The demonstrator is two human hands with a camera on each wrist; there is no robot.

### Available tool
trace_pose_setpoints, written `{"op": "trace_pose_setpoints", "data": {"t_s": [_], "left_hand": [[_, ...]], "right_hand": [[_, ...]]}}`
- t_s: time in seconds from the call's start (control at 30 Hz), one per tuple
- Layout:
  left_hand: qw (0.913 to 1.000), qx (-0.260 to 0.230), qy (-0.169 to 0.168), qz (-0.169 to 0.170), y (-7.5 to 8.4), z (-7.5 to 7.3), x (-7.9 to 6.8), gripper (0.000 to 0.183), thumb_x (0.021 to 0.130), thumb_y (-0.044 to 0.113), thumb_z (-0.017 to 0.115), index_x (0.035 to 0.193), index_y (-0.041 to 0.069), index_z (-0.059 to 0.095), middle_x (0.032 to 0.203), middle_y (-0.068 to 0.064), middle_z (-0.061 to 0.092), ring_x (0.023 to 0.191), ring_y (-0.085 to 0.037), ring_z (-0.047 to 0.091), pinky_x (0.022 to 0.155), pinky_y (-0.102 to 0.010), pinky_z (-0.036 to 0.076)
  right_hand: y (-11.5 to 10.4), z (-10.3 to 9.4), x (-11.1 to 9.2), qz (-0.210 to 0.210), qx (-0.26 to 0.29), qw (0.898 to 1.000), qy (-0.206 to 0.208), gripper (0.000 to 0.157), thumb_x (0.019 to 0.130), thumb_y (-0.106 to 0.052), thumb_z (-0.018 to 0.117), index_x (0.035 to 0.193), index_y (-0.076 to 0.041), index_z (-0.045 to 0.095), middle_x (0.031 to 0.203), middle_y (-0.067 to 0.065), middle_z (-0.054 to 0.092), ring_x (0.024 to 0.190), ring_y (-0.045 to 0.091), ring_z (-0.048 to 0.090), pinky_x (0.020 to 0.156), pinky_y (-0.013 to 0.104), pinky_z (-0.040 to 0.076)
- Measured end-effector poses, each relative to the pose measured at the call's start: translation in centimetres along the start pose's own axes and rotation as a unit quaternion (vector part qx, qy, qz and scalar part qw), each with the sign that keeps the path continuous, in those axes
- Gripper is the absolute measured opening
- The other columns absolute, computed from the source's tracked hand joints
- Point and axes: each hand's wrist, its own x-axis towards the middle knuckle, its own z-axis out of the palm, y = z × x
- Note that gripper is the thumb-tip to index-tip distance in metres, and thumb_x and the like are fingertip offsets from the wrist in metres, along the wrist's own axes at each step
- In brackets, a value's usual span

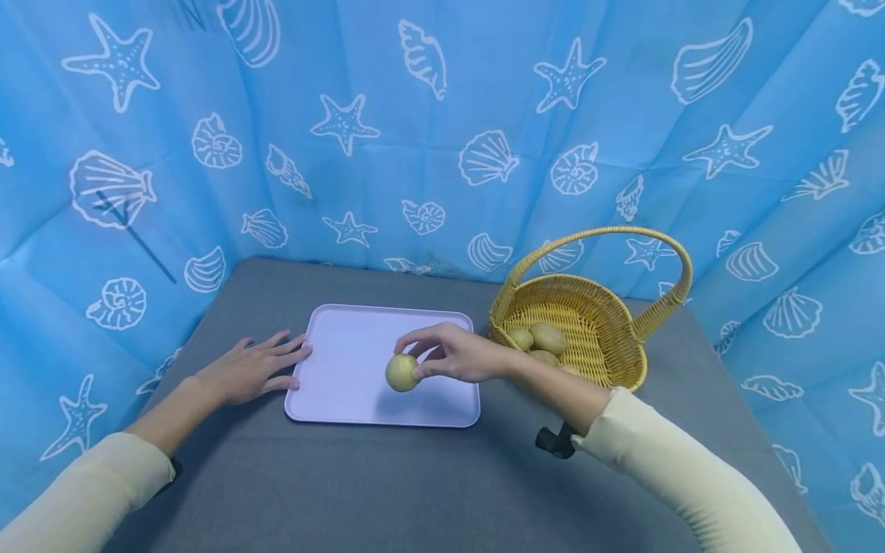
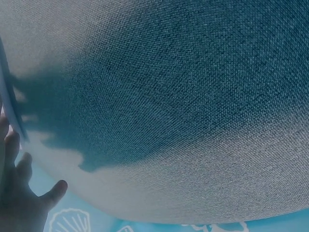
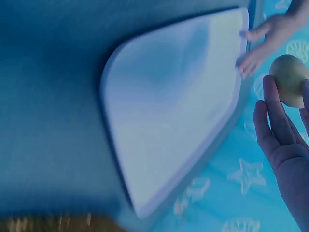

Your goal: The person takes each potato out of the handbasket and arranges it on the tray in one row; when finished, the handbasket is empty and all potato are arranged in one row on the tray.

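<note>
In the head view my right hand (image 1: 459,353) pinches a small round potato (image 1: 401,372) between thumb and fingertips, above a pale lilac tray (image 1: 339,384). The right wrist view shows the same potato (image 3: 289,79) held at the fingertips of the right hand (image 3: 285,145). At the tray's left edge, my left hand (image 1: 249,370) has its fingers spread, their tips at the rim. More potatoes (image 1: 548,338) lie in a yellow wicker basket (image 1: 601,296), partly hidden by the right forearm. Part of the left hand (image 2: 24,198) shows in the left wrist view.
A dark grey cloth (image 1: 332,484) covers the table. The basket's tall arched handle (image 1: 622,230) rises at the right. Behind the table and along its sides hangs a blue curtain (image 1: 387,92) with white shells and starfish.
</note>
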Motion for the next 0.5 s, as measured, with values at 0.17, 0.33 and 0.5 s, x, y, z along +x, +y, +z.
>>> {"op": "trace_pose_setpoints", "data": {"t_s": [0.17,0.33,0.5], "left_hand": [[1.0000,0.004,0.000,-0.003,0.2,-0.1,0.1,0.071,0.097,0.055,0.055,0.152,0.013,0.042,0.159,-0.015,0.032,0.146,-0.047,0.022,0.104,-0.078,0.019],[1.0000,0.007,0.003,-0.001,0.2,-0.1,0.3,0.070,0.096,0.054,0.056,0.151,0.011,0.043,0.159,-0.015,0.033,0.145,-0.048,0.023,0.103,-0.079,0.021],[0.9998,0.015,0.010,0.004,0.0,0.1,0.3,0.070,0.096,0.054,0.057,0.150,0.011,0.045,0.158,-0.016,0.036,0.144,-0.048,0.025,0.101,-0.079,0.022]], "right_hand": [[1.0,2.8,3.2,-0.010,-0.003,1.000,-0.008,0.039,0.094,-0.003,0.067,0.131,0.004,0.057,0.133,0.017,0.060,0.121,0.022,0.061,0.094,0.028,0.053],[1.7,5.1,5.4,-0.008,-0.009,1.000,-0.003,0.040,0.094,-0.001,0.066,0.133,0.003,0.056,0.135,0.017,0.059,0.122,0.021,0.061,0.096,0.027,0.051],[2.2,7.1,7.3,0.010,-0.028,0.999,0.011,0.040,0.094,-0.001,0.066,0.133,0.003,0.057,0.133,0.013,0.062,0.120,0.018,0.062,0.094,0.022,0.051]]}}
